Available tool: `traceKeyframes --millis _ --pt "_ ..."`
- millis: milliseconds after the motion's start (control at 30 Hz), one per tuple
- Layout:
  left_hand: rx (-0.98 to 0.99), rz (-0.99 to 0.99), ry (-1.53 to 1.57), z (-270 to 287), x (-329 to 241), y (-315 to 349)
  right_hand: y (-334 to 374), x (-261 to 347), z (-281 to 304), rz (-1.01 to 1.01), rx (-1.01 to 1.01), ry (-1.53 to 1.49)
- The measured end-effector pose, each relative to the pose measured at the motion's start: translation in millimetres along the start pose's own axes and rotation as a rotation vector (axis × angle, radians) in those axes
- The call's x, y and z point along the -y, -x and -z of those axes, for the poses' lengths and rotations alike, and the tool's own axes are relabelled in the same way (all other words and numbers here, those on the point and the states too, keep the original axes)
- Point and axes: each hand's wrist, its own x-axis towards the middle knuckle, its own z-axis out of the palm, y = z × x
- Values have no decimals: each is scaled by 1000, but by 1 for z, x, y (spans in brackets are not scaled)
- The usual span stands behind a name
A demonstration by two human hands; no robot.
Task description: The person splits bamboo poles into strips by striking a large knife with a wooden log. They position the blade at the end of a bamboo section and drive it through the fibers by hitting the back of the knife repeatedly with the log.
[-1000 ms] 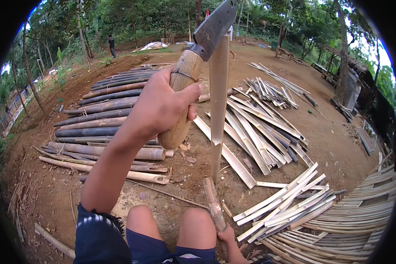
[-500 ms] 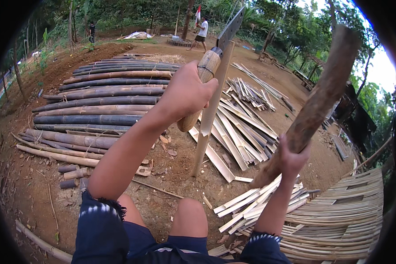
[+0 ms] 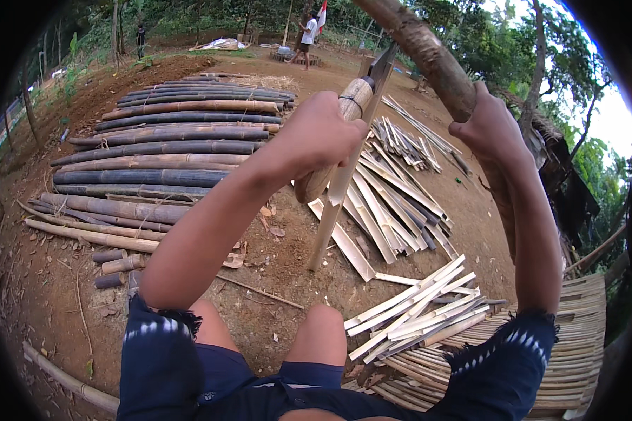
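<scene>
My left hand (image 3: 326, 133) is closed round the wooden handle (image 3: 356, 97) of a machete. Its dark blade (image 3: 382, 67) lies at the top of an upright bamboo strip (image 3: 328, 224), whose foot stands on the dirt before my knees. Raised at the right, my right hand (image 3: 488, 126) grips a thick wooden club (image 3: 425, 52). The club's upper end leans left above the blade, apart from it as far as I can see, and runs out of the picture. My forearm covers part of its lower length.
Long bamboo poles (image 3: 154, 178) lie stacked at the left, short bamboo pieces (image 3: 123, 263) beside them. Split bamboo (image 3: 379, 217) is heaped beyond the strip, with pale slats (image 3: 414, 312) nearer. A slatted bamboo panel (image 3: 569, 330) lies at right. A person (image 3: 306, 38) walks far off.
My right hand has risen with the club, whose upper end has swung left over the blade. The machete has shifted slightly right and its blade sits lower. The distant person has moved left.
</scene>
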Motion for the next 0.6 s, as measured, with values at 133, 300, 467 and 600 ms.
traceKeyframes --millis 133,300,467,600 --pt "-75 32 -44 -24 5 -5 6 -2 2 -63 119 152" --pt "-101 2 -46 -33 4 -1 -3 -24 19 -97 -171 -3" --pt "-126 -19 -124 -39 -20 11 -44 -58 72 -128 -603 -266" --pt "-132 -14 -110 -49 -13 9 -29 -49 -9 -131 -399 -283"
